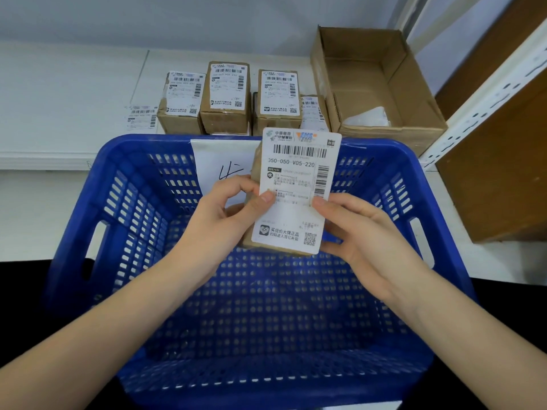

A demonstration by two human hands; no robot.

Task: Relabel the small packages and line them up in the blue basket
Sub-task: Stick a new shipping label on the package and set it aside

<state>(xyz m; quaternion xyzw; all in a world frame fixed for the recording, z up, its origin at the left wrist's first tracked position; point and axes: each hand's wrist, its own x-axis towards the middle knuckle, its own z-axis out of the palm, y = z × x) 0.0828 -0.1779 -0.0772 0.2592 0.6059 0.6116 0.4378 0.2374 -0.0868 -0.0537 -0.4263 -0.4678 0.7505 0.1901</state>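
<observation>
A small brown package [254, 232] is held over the blue basket [142, 208], which has nothing in it. A white shipping label [299, 184] lies on the package's top face and sticks out past its far end. My left hand [225, 217] grips the package from the left, thumb pressing on the label. My right hand [352, 232] holds the package's right side, thumb on the label's right edge. Several labelled small packages [225, 96] stand in a row behind the basket.
An open cardboard box [379, 84] stands at the back right with white paper inside. A loose label [140, 116] lies on the white table at the left of the row. A handwritten paper sign [219, 161] hangs on the basket's far wall. A brown panel stands at the right.
</observation>
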